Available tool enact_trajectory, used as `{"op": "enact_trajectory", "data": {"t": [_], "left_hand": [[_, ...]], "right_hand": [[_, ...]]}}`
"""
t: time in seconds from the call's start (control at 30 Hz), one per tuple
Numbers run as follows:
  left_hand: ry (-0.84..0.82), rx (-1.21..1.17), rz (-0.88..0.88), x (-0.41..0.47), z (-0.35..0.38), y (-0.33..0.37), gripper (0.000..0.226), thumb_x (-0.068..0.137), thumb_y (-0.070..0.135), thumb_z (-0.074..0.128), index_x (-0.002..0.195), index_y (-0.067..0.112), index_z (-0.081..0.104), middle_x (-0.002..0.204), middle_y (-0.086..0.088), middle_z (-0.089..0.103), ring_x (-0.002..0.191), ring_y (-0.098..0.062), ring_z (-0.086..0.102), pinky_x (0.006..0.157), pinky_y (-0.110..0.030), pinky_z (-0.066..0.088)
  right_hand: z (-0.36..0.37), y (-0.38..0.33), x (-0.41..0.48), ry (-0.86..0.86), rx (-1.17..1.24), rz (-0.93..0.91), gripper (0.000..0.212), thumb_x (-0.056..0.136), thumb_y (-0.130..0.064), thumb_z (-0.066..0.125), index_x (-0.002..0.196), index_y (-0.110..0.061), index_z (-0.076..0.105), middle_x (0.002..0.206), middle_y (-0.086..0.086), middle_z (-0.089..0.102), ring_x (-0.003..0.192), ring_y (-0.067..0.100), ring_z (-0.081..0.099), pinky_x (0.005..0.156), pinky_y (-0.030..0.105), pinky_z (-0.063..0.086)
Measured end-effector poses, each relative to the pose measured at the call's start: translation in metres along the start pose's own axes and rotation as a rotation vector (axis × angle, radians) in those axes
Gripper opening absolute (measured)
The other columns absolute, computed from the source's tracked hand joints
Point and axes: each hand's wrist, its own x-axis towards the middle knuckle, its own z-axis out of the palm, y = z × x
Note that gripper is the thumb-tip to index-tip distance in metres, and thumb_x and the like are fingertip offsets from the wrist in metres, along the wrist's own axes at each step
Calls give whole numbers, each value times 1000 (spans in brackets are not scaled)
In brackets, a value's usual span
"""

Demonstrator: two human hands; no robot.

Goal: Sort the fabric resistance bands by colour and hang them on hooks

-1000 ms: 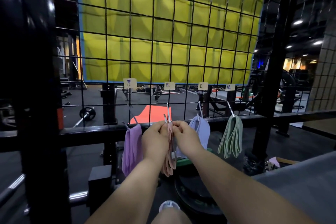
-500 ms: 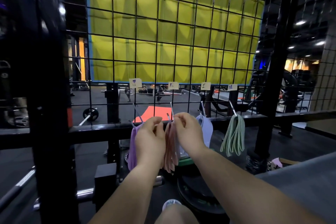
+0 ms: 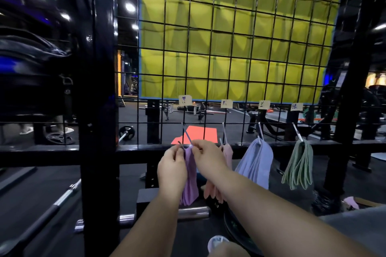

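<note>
Left hand point(image 3: 172, 168): fingers curled, pinching the top of a bunch of purple fabric resistance bands point(image 3: 190, 183) from its left side.
Right hand point(image 3: 205, 156): thumb and forefinger closed on the same bunch's top edge, just below a thin metal hook point(image 3: 186, 134).
Purple bunch: hangs at the leftmost hook of the black wire grid panel point(image 3: 211, 52), between the two hands.
Pink fabric bands point(image 3: 228, 153): next hook along, partly behind the right forearm.
Pale blue fabric bands point(image 3: 257, 165): third hook, hanging free.
Green fabric bands point(image 3: 298, 170): fourth hook, far right.
Small paper tags point(image 3: 185, 99): one above each hook; writing unreadable.
</note>
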Motion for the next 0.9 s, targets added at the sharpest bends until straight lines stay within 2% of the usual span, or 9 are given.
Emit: {"op": "enact_trajectory", "data": {"t": [0.1, 0.23, 0.3, 0.37, 0.47, 0.67, 0.8, 0.9], "left_hand": [[-33, -7, -9, 5, -1, 1, 25, 98, 19, 48, 110, 16, 70, 109, 2, 68, 97, -11, 56, 82, -22, 38], [-35, -14, -4, 7, -4, 0, 20, 96, 21, 52, 103, 20, 70, 101, 7, 69, 92, -9, 59, 76, -22, 40], [-25, -20, 6, 7, -7, 1, 17, 96, 21, 53, 97, 25, 69, 93, 12, 68, 86, -4, 61, 69, -18, 41], [-18, -16, 20, 7, -10, 2, 16, 95, 22, 54, 90, 30, 65, 85, 16, 66, 79, 4, 58, 63, -13, 40], [-19, -20, 28, 8, -14, 0, 14, 95, 24, 55, 89, 30, 67, 83, 15, 67, 77, 3, 59, 63, -15, 43], [-22, 18, 37, 11, -17, -3, 16, 96, 25, 54, 89, 30, 67, 79, 17, 65, 74, 5, 57, 57, -7, 37], [-16, 8, 30, 12, -17, -5, 15, 96, 27, 54, 92, 26, 69, 81, 15, 66, 77, 2, 58, 62, -13, 40], [-2, -6, 26, 11, -17, -4, 13, 97, 28, 54, 91, 28, 65, 82, 17, 63, 75, 3, 56, 63, -11, 39]], "right_hand": [[6, -2, 3, 27, 26, 3, 30, 97, -15, 45, 111, -20, 71, 110, 1, 70, 104, 21, 61, 77, 23, 37], [9, -4, 4, 48, 36, 29, 28, 96, -17, 48, 110, -19, 72, 111, 2, 71, 104, 20, 61, 80, 25, 41], [10, -7, 2, 45, 33, 10, 28, 97, -17, 47, 108, -18, 72, 108, 2, 71, 102, 21, 62, 80, 26, 43], [12, -9, 0, 46, 40, 1, 27, 97, -17, 47, 108, -17, 72, 107, 1, 71, 99, 20, 62, 76, 25, 40], [14, -11, -2, 44, 61, 11, 25, 98, -19, 47, 102, -16, 72, 100, 2, 71, 92, 20, 62, 67, 26, 38], [14, -14, -3, 42, 67, 12, 25, 98, -19, 49, 108, -16, 72, 105, 1, 71, 92, 16, 60, 73, 24, 37], [12, -14, -4, 40, 94, 18, 24, 98, -19, 50, 111, -14, 70, 105, 1, 69, 94, 16, 60, 79, 24, 40], [13, -10, -3, 49, 101, 41, 22, 97, -21, 52, 111, -16, 68, 99, -2, 67, 92, 15, 60, 81, 26, 44]]}}
